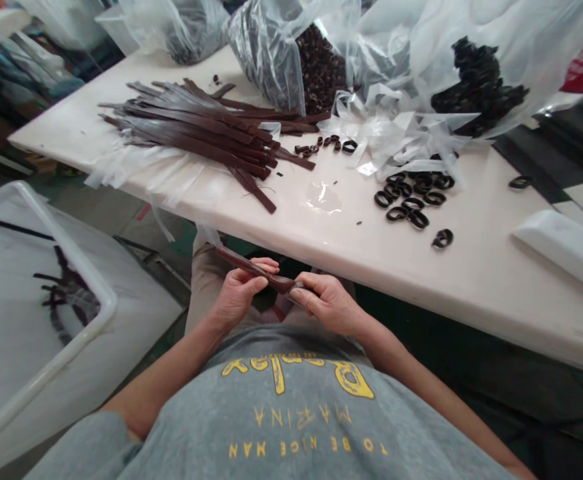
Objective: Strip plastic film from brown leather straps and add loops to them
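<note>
Over my lap, in front of the table edge, both hands grip one dark brown strap. My left hand pinches it partway along, thumb on top. At its other end my right hand is closed on the strap, which looks bent or twisted between the two hands. Clear film seems to trail from the strap's far left end. On the table beyond lies a pile of similar brown straps. Small black loops are scattered to the right, with several small brown loops beside the pile.
The white table runs across in front of me. Bags of brown loops and black pieces stand at the back. White film strips lie between them. A white bin with strap pieces stands at left; a white block sits right.
</note>
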Available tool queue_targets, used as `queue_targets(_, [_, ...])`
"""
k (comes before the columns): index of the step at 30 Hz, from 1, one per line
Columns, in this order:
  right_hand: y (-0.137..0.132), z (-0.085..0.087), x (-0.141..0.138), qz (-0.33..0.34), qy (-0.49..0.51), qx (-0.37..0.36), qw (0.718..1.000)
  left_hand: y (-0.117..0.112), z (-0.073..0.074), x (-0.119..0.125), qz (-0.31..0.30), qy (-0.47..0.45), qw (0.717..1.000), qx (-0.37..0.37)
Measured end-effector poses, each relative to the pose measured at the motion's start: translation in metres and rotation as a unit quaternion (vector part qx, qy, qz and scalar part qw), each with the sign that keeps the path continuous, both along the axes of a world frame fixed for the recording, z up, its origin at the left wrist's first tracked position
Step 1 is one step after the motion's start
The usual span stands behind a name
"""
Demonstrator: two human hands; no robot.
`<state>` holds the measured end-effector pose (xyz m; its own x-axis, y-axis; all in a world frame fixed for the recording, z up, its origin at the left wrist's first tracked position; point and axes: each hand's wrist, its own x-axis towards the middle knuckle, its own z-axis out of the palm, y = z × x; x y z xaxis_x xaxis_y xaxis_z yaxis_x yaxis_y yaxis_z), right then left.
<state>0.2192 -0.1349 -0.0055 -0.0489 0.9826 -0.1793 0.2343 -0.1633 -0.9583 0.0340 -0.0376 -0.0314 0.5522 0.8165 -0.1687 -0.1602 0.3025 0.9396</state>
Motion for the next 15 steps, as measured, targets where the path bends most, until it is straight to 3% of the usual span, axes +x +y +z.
queue_targets(7, [0.001,-0.002,-0.014,-0.027,-0.101,0.067,0.992,0.0,0.004,-0.011,-0.001,0.041,0.999,0.015])
queue_targets(10, [0.003,0.001,-0.016,-0.027,-0.138,0.078,0.987,0.0,0.005,-0.015,-0.001,0.014,1.0,0.002])
queue_targets(15, [0.013,0.002,-0.022,-0.007,0.015,0.002,1.0,-0.012,0.005,-0.015,-0.032,-0.095,0.994,-0.04])
